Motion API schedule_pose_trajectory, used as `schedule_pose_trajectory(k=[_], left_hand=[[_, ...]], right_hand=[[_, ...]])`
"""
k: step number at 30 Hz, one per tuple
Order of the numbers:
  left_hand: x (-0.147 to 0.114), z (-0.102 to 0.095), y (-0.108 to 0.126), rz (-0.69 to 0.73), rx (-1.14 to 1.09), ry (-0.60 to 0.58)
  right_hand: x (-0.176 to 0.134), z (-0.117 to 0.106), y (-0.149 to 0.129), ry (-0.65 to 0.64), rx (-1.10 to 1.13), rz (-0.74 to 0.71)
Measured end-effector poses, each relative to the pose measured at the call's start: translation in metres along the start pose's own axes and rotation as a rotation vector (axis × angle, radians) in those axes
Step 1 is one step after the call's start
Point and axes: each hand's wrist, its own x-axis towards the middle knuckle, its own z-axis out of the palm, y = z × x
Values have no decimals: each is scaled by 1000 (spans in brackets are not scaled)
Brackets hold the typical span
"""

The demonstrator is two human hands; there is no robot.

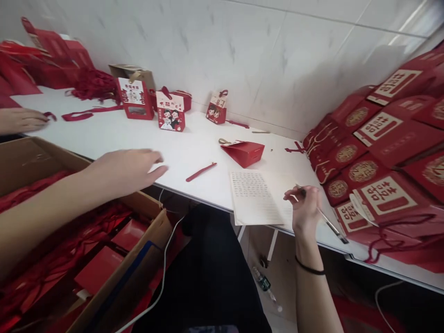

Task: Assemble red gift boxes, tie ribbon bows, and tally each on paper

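My right hand [305, 206] holds a pen [333, 225] between its fingers, just right of a lined sheet of paper [258, 210] with rows of handwriting on its upper part. My left hand [133, 169] reaches over the table's front edge with thumb and fingers apart, nothing in it. To its right lies a short red ribbon strip [201, 172] on the white table [194, 145]. Behind the paper, a red gift box [248, 152] with a looped ribbon rests on its side.
Small red gift boxes [171, 113] stand along the wall. Stacked red gift bags [385, 143] fill the right side. At lower left sits an open cardboard carton [145, 240] of red items. Another person's hand [22, 121] rests at far left. Below the table lies a bottle [263, 282].
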Motion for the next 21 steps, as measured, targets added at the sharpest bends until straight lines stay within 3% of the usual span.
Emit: schedule_pose_trajectory(k=[2, 3, 5, 8, 11, 13, 16, 18, 21], left_hand=[[29, -14, 49, 189, -89, 120], [44, -16, 73, 293, -205, 105], [73, -10, 120, 424, -481, -12], [111, 17, 179, 643, -704, -289], [136, 53, 218, 666, -830, -365], [147, 74, 229, 650, -886, -379], [158, 94, 227, 682, -919, -479], [164, 100, 219, 733, -934, -515], [168, 103, 208, 776, -949, -477]], right_hand=[[7, -8, 10, 5, -89, 47], [9, -8, 13, -19, -139, 75], [11, -6, 17, -72, -211, 113], [13, -2, 18, -77, -266, 137], [15, -3, 21, -59, -348, 182], [14, -4, 24, -98, -422, 176], [12, -7, 25, -142, -501, 131], [11, -8, 24, -139, -522, 125], [9, -10, 19, -140, -550, 120]])
